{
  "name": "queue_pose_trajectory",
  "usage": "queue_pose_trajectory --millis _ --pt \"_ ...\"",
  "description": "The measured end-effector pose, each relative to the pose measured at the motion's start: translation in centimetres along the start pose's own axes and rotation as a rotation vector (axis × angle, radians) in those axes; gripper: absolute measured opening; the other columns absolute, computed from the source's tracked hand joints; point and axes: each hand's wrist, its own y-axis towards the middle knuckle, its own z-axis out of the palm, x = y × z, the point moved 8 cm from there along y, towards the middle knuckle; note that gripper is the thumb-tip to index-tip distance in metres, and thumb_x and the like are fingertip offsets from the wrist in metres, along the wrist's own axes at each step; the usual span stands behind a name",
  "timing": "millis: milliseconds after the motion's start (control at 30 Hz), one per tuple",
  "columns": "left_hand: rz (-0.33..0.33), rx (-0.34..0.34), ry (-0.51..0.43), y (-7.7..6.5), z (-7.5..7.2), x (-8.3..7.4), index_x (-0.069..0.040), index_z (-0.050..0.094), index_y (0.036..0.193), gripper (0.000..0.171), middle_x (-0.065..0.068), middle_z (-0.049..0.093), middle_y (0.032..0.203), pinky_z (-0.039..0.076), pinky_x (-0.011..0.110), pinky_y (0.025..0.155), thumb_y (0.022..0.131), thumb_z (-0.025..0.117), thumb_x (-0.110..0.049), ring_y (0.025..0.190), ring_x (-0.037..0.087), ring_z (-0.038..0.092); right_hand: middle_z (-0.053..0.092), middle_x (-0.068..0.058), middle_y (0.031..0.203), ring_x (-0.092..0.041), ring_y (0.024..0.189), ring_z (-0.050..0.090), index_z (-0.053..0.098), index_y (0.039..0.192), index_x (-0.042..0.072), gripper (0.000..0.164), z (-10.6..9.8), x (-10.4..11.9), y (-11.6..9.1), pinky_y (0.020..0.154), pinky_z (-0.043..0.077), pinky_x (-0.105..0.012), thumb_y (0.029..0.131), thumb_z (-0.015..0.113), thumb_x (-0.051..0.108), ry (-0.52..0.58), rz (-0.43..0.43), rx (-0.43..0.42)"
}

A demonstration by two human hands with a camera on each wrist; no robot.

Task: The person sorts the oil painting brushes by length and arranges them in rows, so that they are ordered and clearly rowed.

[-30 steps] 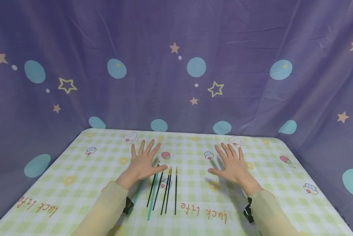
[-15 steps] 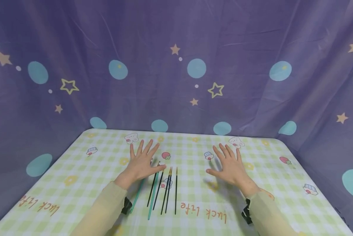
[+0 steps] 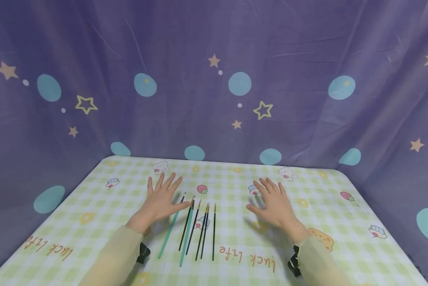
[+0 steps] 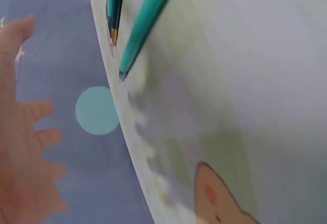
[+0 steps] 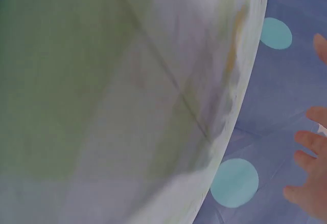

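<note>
Several thin paintbrushes lie side by side on the table, bristles pointing away from me. Two have teal handles: the leftmost teal paintbrush (image 3: 169,236) and another teal paintbrush (image 3: 186,242) among the dark ones. A dark paintbrush (image 3: 214,234) is farthest right. My left hand (image 3: 160,202) hovers palm down with fingers spread, its thumb overlapping the brush tips in the head view. Held over the cloth right of the brushes, my right hand (image 3: 276,206) has its fingers spread and nothing in it. In the left wrist view a teal paintbrush (image 4: 145,24) shows below the left hand (image 4: 25,147).
A green-and-white checked tablecloth (image 3: 231,238) with printed cupcakes, flowers and lettering covers the table. Behind it and at both sides hangs a purple curtain (image 3: 185,119) with stars and blue dots. Dark straps sit at both wrists.
My left hand has shifted left and slightly toward me, uncovering more of the leftmost teal paintbrush. The right hand has drifted slightly left and nearer. The paintbrushes lie as before.
</note>
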Motion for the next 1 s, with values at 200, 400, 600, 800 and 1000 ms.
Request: queue_pose_trajectory --millis 200,400,600,800,1000 --pt "-0.009 0.006 -0.014 -0.6 0.1 1.1 -0.009 0.037 0.139 0.079 0.017 0.034 0.143 0.005 0.066 0.104 0.079 0.058 -0.057 0.133 0.043 0.02 0.052 -0.012 0.129 -0.031 0.123 0.043 0.049 0.13 0.01 0.066 0.3 1.4 0.3 0.105 0.028 -0.051 0.078 0.064 0.048 0.019 -0.046 -0.044" --pt "-0.007 0.01 -0.042 -1.0 -0.1 1.5 -0.003 0.046 0.131 0.068 0.02 0.048 0.129 0.031 0.06 0.097 0.081 0.061 -0.046 0.119 0.04 0.042 0.06 -0.008 0.115 -0.027 0.105 0.057 0.058 0.119 0.011 0.053 1.2 2.6 0.6 0.088 0.046 -0.044 0.077 0.067 0.043 0.06 -0.007 0.001" --pt "-0.078 0.092 -0.142 -1.0 0.3 1.9 -0.004 0.057 0.12 0.053 0.015 0.059 0.115 0.044 0.051 0.087 0.082 0.062 -0.042 0.105 0.034 0.055 0.064 -0.001 0.098 -0.017 0.087 0.06 0.061 0.111 0.013 0.043 2.6 3.9 1.2 0.073 0.05 -0.036 0.077 0.068 0.039 0.164 0.067 0.11" --pt "-0.137 0.126 -0.258 -0.9 0.8 2.4 -0.006 0.06 0.113 0.045 0.008 0.063 0.1 0.05 0.04 0.071 0.082 0.064 -0.038 0.086 0.021 0.06 0.064 -0.002 0.092 -0.014 0.076 0.06 0.062 0.108 0.013 0.039 3.8 5.9 1.6 0.064 0.049 -0.032 0.077 0.068 0.036 0.218 0.067 0.197" --pt "-0.157 0.123 -0.332 -0.9 0.8 2.7 -0.005 0.061 0.11 0.039 0.005 0.063 0.088 0.047 0.033 0.063 0.082 0.065 -0.032 0.074 0.015 0.056 0.063 -0.002 0.085 -0.012 0.069 0.056 0.062 0.102 0.011 0.032 5.0 7.6 1.8 0.06 0.046 -0.027 0.078 0.069 0.031 0.304 0.056 0.263"
